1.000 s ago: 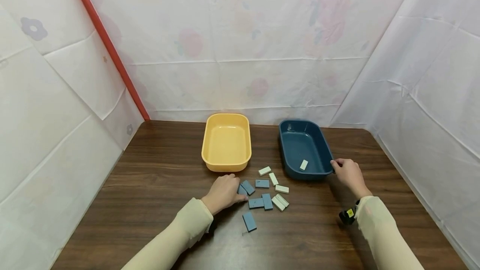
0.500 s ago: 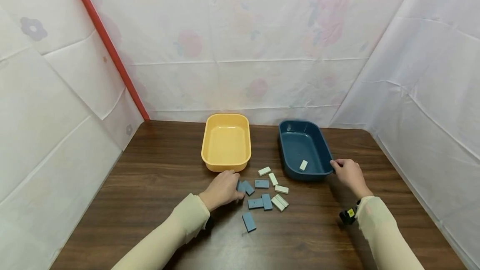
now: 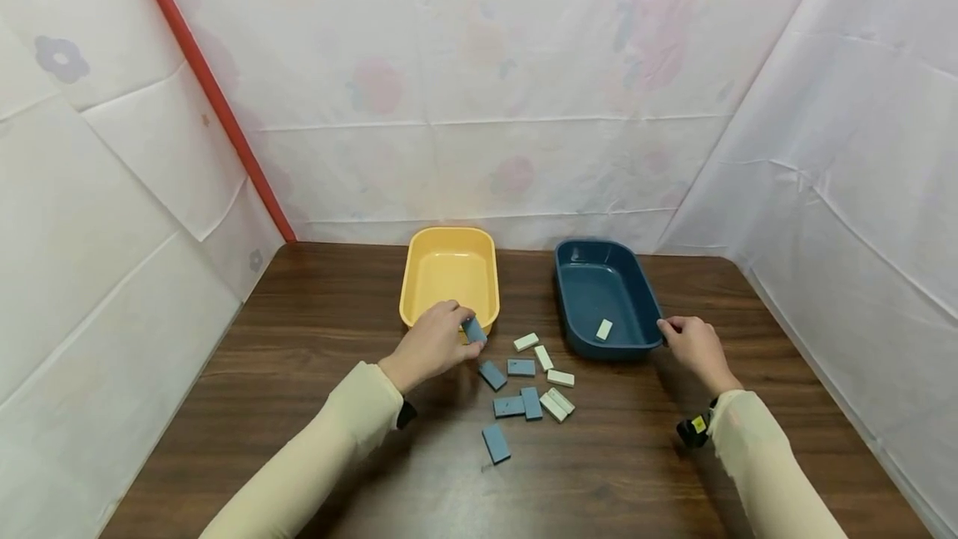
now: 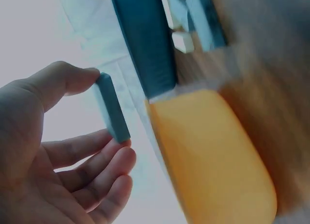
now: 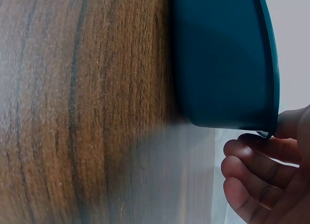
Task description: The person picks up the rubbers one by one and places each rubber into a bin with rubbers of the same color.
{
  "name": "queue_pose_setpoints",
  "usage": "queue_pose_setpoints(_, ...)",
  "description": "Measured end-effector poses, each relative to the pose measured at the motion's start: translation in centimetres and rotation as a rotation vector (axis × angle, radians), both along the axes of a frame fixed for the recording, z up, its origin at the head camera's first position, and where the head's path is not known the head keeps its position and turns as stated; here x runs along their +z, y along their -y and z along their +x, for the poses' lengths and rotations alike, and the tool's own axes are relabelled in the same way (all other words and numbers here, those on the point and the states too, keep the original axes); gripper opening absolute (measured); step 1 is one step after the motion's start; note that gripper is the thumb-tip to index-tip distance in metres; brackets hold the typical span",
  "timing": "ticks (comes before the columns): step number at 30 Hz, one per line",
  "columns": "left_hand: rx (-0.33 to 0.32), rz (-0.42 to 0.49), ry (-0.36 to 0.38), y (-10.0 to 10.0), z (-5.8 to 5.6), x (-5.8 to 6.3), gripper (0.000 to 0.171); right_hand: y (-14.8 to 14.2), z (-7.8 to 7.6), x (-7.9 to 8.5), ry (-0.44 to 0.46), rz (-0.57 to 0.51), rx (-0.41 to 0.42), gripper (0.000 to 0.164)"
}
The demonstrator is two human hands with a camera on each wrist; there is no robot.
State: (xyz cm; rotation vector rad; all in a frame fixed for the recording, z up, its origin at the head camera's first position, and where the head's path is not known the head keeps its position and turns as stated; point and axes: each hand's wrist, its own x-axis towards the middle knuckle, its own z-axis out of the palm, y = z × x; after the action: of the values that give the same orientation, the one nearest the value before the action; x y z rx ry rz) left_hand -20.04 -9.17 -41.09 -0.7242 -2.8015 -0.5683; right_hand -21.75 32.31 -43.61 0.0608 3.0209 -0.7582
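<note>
Blue-grey block (image 3: 475,330), centre of the frame, is pinched between thumb and fingertips of the left hand (image 3: 432,341), off the bench (image 3: 299,406) and against the near edge of the yellow tray (image 3: 449,273) as the head view sees it. Work looks barely begun: one white block (image 3: 604,329), inside the dark blue tray (image 3: 599,285) right of centre, is the only one seen lying in either tray. Left on the bench, below the trays, are five loose blue-grey blocks (image 3: 520,368) and five loose white blocks (image 3: 560,378). Right of these, the right hand (image 3: 698,349) grips the dark blue tray's near right corner. No brand, label or writing can be read; the black wrist device (image 3: 689,434), lower right, shows just a yellow patch.
</note>
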Motion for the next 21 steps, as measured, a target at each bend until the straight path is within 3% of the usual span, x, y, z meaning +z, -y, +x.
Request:
queue_pose_setpoints(10, 0.151, 0.103, 0.046, 2.4, -2.9, 0.2, 0.045, 0.1, 0.0, 0.0, 0.006, -0.002, 0.0, 0.047)
queue_pose_setpoints(21, 0.174, 0.019, 0.145, 3.2, -5.1, -0.7, 0.038, 0.1, 0.0, -0.3, -0.01, 0.0, -0.01, 0.045)
